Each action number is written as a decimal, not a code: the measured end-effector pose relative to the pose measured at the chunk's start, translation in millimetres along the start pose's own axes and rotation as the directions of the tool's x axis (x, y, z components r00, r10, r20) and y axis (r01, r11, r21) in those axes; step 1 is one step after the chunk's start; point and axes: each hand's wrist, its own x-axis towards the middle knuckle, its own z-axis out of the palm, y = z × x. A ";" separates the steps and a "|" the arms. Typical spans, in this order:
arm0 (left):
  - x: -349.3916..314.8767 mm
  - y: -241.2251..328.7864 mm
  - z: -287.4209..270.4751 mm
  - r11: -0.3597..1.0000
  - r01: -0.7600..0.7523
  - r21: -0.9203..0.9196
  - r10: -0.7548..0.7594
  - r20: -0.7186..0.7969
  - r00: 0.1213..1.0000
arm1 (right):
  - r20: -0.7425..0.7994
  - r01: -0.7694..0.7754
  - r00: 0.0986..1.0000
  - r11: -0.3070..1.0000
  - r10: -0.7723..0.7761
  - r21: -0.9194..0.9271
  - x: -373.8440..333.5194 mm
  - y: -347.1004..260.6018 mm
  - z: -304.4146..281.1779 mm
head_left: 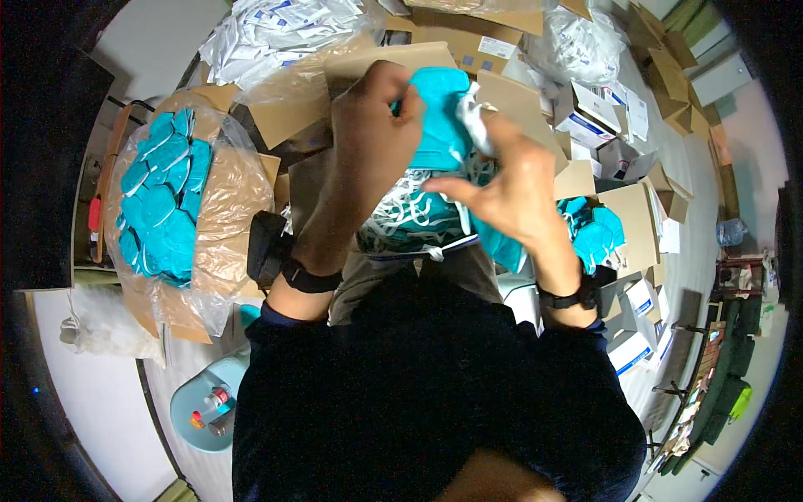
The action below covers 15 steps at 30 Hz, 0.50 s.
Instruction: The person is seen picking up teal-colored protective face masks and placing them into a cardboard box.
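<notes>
Above the box on my lap, my left hand pinches the edge of a teal face mask with its fingers closed. My right hand is at the mask's other side, fingers curled at its bunched white straps and thumb apart from them. Below both hands, an open box contains teal masks with tangled white straps. Another teal mask hangs under my right palm; what holds it is hidden.
To the left, a plastic-lined carton bears a heap of teal masks. More masks lie at right beside open cartons. White packets are piled at the back. A blue stool with bottles stands lower left.
</notes>
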 end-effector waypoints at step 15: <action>-32.1 -2.6 11.8 0.877 0.222 -0.426 -0.145 0.204 0.968 | 0.021 -0.257 0.918 0.555 0.395 0.791 -2.7 25.2 15.5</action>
